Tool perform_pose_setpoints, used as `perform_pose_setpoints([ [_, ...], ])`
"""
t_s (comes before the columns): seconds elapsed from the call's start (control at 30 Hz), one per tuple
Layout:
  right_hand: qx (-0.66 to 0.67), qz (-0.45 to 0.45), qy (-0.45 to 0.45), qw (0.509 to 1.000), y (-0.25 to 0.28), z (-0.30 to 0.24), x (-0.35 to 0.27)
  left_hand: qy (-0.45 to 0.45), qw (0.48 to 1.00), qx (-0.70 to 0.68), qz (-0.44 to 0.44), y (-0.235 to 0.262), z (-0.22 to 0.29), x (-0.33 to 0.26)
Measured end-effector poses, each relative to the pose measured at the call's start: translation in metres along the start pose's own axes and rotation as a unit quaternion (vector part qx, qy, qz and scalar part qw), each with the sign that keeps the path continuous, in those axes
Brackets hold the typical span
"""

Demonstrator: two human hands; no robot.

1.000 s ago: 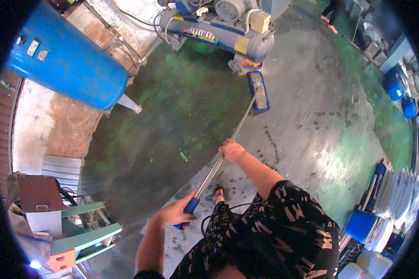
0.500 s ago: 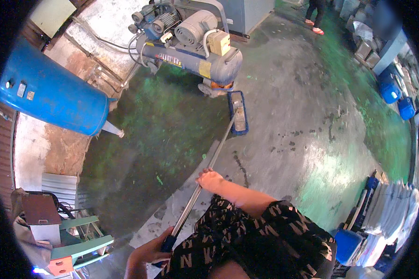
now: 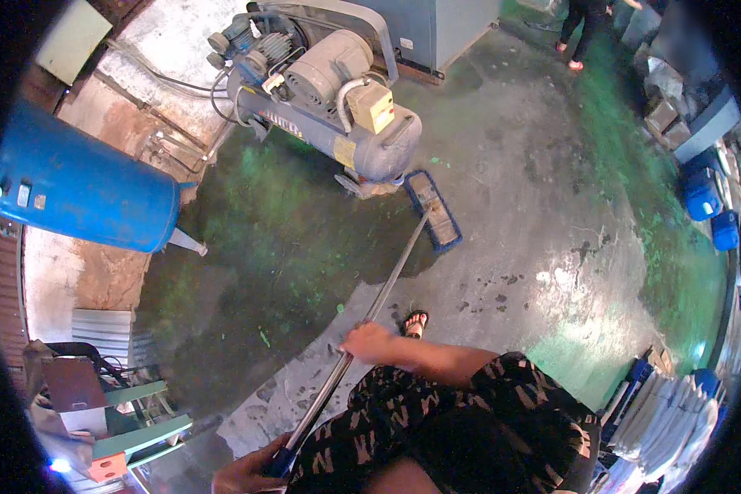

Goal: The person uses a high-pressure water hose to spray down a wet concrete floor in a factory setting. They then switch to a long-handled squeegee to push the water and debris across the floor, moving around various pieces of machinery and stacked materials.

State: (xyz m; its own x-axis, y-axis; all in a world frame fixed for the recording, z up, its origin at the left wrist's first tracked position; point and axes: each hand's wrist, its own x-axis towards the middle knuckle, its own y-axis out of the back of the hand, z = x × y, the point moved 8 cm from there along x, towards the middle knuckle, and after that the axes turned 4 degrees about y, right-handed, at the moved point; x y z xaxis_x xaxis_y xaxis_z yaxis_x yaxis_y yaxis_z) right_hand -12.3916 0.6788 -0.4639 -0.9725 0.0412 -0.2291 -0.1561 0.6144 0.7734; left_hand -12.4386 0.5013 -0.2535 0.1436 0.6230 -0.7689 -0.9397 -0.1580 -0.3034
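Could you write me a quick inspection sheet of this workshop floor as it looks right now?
Surface: concrete floor, worn green paint, dark stains.
Job's things: flat mop, head beside the grey air compressor.
Clutter: stacked white sheets, blue containers, green metal frame.
Grippers: left hand grips the handle's blue end; right hand grips the shaft.
Cables: hoses along the wall.
Surroundings: blue tank; another person far off.

A person grips a long mop handle (image 3: 383, 288) with both hands: the right hand (image 3: 369, 342) wraps it at mid-frame, the left hand (image 3: 251, 473) holds its blue end at the lower edge. The flat blue mop head (image 3: 435, 210) lies on the wet concrete floor (image 3: 535, 189), just beside a grey air compressor (image 3: 329, 90) at the top. A blue tank (image 3: 78, 185) lies at the left.
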Motion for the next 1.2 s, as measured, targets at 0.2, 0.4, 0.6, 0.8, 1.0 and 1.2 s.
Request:
perform_pose_setpoints([
  [0.2, -0.045, 0.012, 0.014, 0.999, 0.044, 0.121, -0.042, 0.058, 0.971, -0.22, 0.074, -0.101, 0.075, 0.086],
  [0.4, -0.055, -0.034, -0.001, 0.998, 0.093, 0.246, -0.105, 0.024, 0.984, -0.168, 0.053, -0.151, 0.061, 0.197],
  [0.6, -0.081, 0.104, 0.001, 0.991, 0.162, 0.346, -0.176, 0.025, 0.977, -0.133, 0.164, -0.29, 0.14, 0.271],
  [0.8, -0.04, 0.108, -0.002, 0.993, 0.232, 0.427, -0.214, 0.053, 0.976, -0.046, 0.206, -0.37, 0.231, 0.328],
  [1.0, 0.004, 0.005, -0.046, 0.999, 0.288, 0.555, -0.223, -0.024, 0.985, -0.095, 0.145, -0.409, 0.291, 0.448],
  [1.2, -0.045, 0.026, -0.075, 0.996, 0.348, 0.719, -0.205, -0.044, 0.983, 0.115, 0.132, -0.427, 0.381, 0.596],
])
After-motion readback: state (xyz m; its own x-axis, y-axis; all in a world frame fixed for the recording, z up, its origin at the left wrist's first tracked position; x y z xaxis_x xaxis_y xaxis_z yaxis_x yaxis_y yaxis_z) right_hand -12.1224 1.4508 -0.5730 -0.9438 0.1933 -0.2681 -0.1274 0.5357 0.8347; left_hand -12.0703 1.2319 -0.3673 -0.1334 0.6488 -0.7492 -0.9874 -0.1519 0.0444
